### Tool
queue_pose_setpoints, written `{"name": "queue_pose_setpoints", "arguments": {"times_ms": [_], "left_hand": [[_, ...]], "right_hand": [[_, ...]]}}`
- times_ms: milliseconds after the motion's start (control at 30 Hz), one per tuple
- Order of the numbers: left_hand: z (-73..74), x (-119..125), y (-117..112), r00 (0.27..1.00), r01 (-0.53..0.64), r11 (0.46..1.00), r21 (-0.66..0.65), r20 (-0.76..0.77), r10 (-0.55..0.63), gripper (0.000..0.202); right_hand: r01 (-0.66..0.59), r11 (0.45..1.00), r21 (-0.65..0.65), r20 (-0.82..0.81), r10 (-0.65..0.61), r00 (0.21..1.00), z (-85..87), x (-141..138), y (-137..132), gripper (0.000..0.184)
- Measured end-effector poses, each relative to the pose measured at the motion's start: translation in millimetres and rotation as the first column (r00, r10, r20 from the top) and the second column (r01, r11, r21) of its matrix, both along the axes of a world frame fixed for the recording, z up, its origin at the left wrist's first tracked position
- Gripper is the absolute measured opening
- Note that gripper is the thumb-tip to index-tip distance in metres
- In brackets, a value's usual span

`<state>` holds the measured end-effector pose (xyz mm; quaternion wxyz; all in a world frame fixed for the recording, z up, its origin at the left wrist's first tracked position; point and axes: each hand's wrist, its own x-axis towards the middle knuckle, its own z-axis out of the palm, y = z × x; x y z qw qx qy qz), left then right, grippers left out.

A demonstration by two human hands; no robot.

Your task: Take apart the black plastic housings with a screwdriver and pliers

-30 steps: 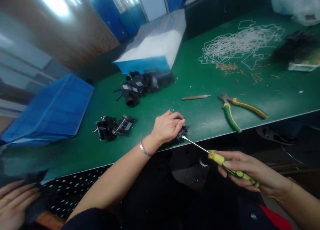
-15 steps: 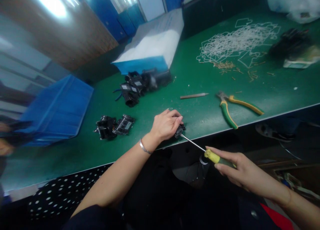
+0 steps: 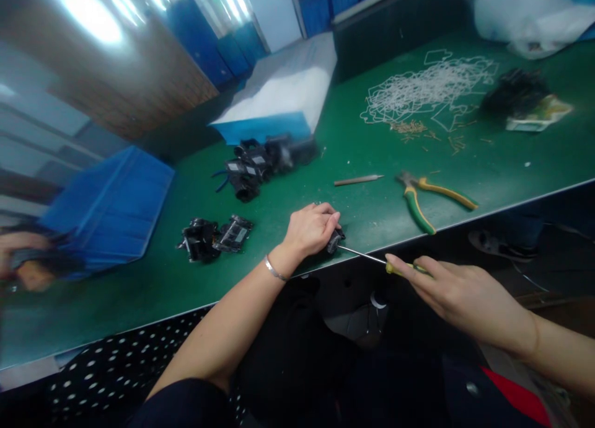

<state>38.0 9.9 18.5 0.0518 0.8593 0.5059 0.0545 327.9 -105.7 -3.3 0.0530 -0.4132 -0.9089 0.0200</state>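
Note:
My left hand (image 3: 313, 231) is closed over a small black plastic part (image 3: 334, 242), pressing it against the green tabletop near the front edge. Most of that part is hidden under my fingers. In my right hand (image 3: 458, 291) is a screwdriver (image 3: 367, 255), gripped by its yellow-green handle, which the fingers now mostly cover. Its thin metal shaft points left, and the tip meets the black part. Beyond my hands lie a pen-like pointed tool (image 3: 357, 180) and pliers (image 3: 430, 200) with green and yellow handles, jaws towards the back.
Black assemblies (image 3: 216, 236) lie left of my hands, with more black housings (image 3: 260, 164) behind. A blue bin (image 3: 109, 205) stands at left beside a co-worker's blurred hand (image 3: 28, 254). White wire pieces (image 3: 432, 87), brass pins (image 3: 409, 128) and a plastic bag (image 3: 525, 18) occupy the back right.
My right hand has turned over the screwdriver handle, covering more of it, and the shaft lies flatter. My left hand still holds the black part. A co-worker's hand has come further in at left.

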Motion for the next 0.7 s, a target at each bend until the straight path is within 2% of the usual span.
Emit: {"name": "queue_pose_setpoints", "arguments": {"times_ms": [67, 133, 200, 233, 267, 300, 333, 400, 467, 500, 533, 600, 633, 667, 700], "left_hand": [[1.1, 1.2, -0.4, 1.000, -0.018, 1.000, 0.009, 0.001, 0.018, 0.057], [1.6, 1.6, -0.7, 1.000, -0.027, 0.999, 0.021, 0.007, 0.027, 0.057], [1.4, 1.2, -1.0, 1.000, -0.025, 0.999, 0.030, 0.014, 0.024, 0.057], [1.1, 0.9, -1.1, 1.000, -0.020, 0.999, 0.034, 0.019, 0.019, 0.057], [0.8, 0.6, -1.2, 1.000, -0.015, 0.999, 0.037, 0.023, 0.014, 0.056], [0.6, 0.2, -1.2, 1.000, -0.012, 0.999, 0.041, 0.027, 0.011, 0.056], [0.3, -0.1, -1.1, 0.999, -0.009, 0.999, 0.045, 0.031, 0.008, 0.056], [0.0, -0.4, -0.8, 0.999, -0.007, 0.999, 0.052, 0.035, 0.005, 0.055], [-0.3, -0.5, -0.7, 0.999, -0.004, 0.998, 0.056, 0.032, 0.002, 0.055], [-0.4, -0.5, -0.7, 1.000, -0.003, 0.998, 0.058, 0.030, 0.001, 0.054], [-0.6, -0.4, -0.7, 1.000, -0.001, 0.998, 0.060, 0.027, -0.001, 0.054], [-1.0, -0.3, -1.0, 1.000, 0.000, 0.998, 0.067, 0.023, -0.001, 0.053], [-1.2, -0.2, -1.1, 1.000, 0.000, 0.998, 0.069, 0.022, -0.001, 0.053], [-1.3, -0.3, -1.1, 1.000, 0.001, 0.998, 0.070, 0.020, -0.003, 0.053], [-1.3, -0.4, -0.9, 1.000, 0.003, 0.998, 0.069, 0.020, -0.004, 0.053]], "right_hand": [[0.009, 0.996, 0.089, 0.047, -0.013, 0.999, 0.9, -0.3, -0.9, 0.076], [0.061, 0.996, 0.065, 0.010, -0.062, 0.998, 1.8, -2.3, -1.9, 0.073], [0.137, 0.986, -0.098, -0.110, -0.148, 0.983, 5.6, -2.9, -0.6, 0.068], [0.158, 0.960, -0.229, -0.187, -0.203, 0.961, 9.0, -1.8, 1.1, 0.066], [0.151, 0.913, -0.380, -0.264, -0.264, 0.928, 13.4, 0.3, 3.1, 0.066], [0.110, 0.838, -0.535, -0.336, -0.330, 0.882, 18.3, 3.2, 5.2, 0.066], [0.040, 0.737, -0.675, -0.399, -0.410, 0.820, 23.0, 6.5, 6.9, 0.065], [-0.153, 0.492, -0.857, -0.464, -0.609, 0.644, 29.2, 12.6, 8.0, 0.059], [-0.335, 0.275, -0.901, -0.407, -0.804, 0.434, 28.3, 15.4, 6.2, 0.054], [-0.400, 0.188, -0.897, -0.339, -0.872, 0.352, 25.3, 15.4, 4.7, 0.050], [-0.449, 0.106, -0.887, -0.264, -0.915, 0.305, 21.3, 14.5, 3.3, 0.045], [-0.501, -0.034, -0.865, -0.142, -0.940, 0.309, 13.0, 11.2, 1.9, 0.033], [-0.505, -0.078, -0.860, -0.114, -0.934, 0.339, 9.9, 9.3, 1.9, 0.029], [-0.495, -0.092, -0.864, -0.119, -0.918, 0.378, 8.0, 7.3, 2.2, 0.028], [-0.473, -0.075, -0.878, -0.152, -0.892, 0.425, 7.1, 5.2, 2.4, 0.030]]}}
